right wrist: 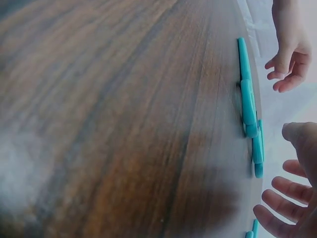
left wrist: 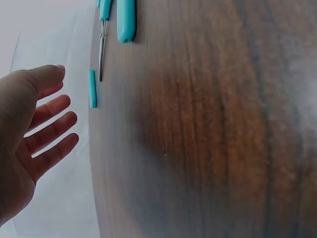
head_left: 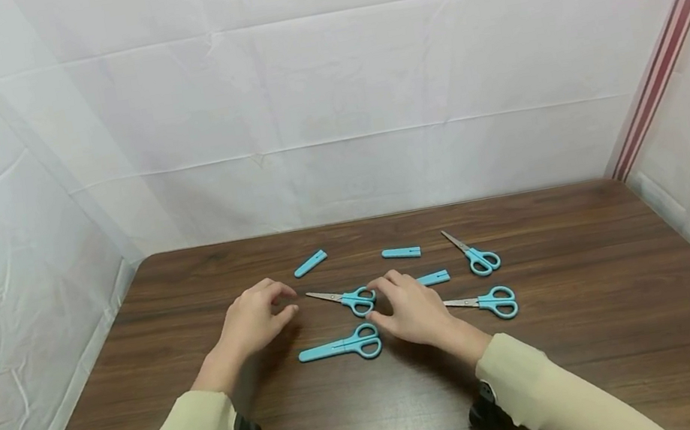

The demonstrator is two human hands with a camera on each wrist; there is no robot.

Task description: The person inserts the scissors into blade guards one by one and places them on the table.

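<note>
Overhead: right hand (head_left: 414, 312) relaxed, fingertips at the handles of the uncapped scissors (head_left: 343, 298) mid-desk (head_left: 615, 352); left hand (head_left: 253, 323) loose, holding nothing, just left of the blade tip. Capped scissors (head_left: 342, 345) nearer the front edge, between both wrists. Left wrist: fingers (left wrist: 49, 130) spread, bare blade (left wrist: 101, 52) beyond. Right wrist: fingers (right wrist: 282, 203) spread beside teal handles (right wrist: 257, 148).

1. Handle loops of the middle scissors (head_left: 348, 298) are partly hidden behind the right hand (head_left: 412, 312) in head view; contact betw. fingers and handle can't be told.
2. In L wrist view, scissors (left wrist: 102, 44) and capped pair (left wrist: 126, 20) are cut off by the top edge.
3. In R wrist view, the surface (right wrist: 114, 124) is blurred lower left; the right hand's fingers (right wrist: 277, 220) are cut by the frame.
</note>
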